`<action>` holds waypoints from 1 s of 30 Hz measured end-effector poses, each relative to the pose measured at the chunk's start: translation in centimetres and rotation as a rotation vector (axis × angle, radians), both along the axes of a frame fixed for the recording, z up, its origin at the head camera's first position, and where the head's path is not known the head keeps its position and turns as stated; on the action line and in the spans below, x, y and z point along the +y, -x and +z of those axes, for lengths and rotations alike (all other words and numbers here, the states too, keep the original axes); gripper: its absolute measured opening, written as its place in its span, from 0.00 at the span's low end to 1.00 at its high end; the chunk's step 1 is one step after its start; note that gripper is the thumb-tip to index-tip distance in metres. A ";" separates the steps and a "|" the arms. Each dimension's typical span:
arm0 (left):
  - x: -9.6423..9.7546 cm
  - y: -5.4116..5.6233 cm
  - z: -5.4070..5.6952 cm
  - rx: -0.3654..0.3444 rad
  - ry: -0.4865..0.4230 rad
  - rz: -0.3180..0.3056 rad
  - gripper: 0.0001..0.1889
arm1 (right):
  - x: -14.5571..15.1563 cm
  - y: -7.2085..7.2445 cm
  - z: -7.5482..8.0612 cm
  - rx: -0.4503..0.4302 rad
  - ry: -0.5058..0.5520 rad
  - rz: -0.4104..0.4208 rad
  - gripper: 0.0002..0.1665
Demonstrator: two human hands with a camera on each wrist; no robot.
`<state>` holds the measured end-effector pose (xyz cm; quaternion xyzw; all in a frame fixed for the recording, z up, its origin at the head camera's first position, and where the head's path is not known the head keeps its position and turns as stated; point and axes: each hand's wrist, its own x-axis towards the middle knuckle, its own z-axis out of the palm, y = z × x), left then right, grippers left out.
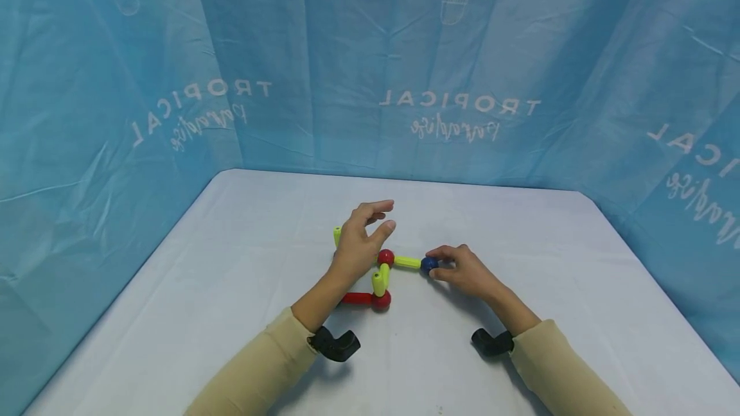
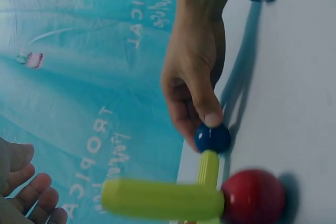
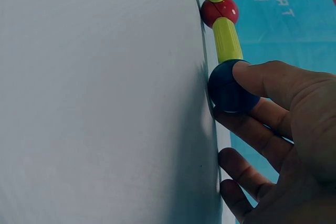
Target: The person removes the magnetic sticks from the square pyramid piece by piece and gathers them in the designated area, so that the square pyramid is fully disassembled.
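Observation:
My right hand [image 1: 465, 271] pinches a blue ball [image 1: 429, 264] between thumb and fingers at the right end of a ball-and-rod toy frame. A yellow-green rod [image 1: 407, 262] links that ball to a red ball [image 1: 385, 257]. From there another yellow-green rod runs toward me to a nearer red ball [image 1: 381, 301], which carries an upright yellow-green rod [image 1: 378, 284] and a red rod [image 1: 356, 298] pointing left. Over the frame's left part hovers my left hand [image 1: 358, 246], fingers apart from thumb, holding nothing. It hides some of the frame behind it.
At the frame's far left, another yellow-green rod [image 1: 337, 235] stands up behind the left hand. The white table [image 1: 277, 210] is bordered by blue printed curtains [image 1: 347, 50] at the back and sides. Each wrist wears a black camera mount [image 1: 335, 344].

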<state>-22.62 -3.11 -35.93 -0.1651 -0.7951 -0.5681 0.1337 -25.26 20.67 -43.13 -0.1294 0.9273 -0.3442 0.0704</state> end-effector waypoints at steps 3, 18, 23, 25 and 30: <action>0.9 0.6 -0.2 -0.056 -0.030 -0.021 0.19 | 0.0 0.0 0.0 -0.005 0.003 -0.008 0.23; 2.3 3.3 -3.2 -0.436 0.093 -0.060 0.16 | 0.2 -0.1 0.0 0.041 -0.002 0.022 0.22; 2.2 3.8 -3.9 -0.463 0.200 -0.073 0.15 | 0.2 0.0 0.1 0.040 -0.015 0.016 0.22; 2.2 3.9 -4.0 -0.477 0.224 -0.079 0.15 | 0.2 0.1 0.0 0.038 -0.017 0.015 0.23; 2.2 4.3 -4.7 -0.499 0.293 -0.105 0.15 | 0.4 0.1 -0.2 0.043 -0.004 0.023 0.23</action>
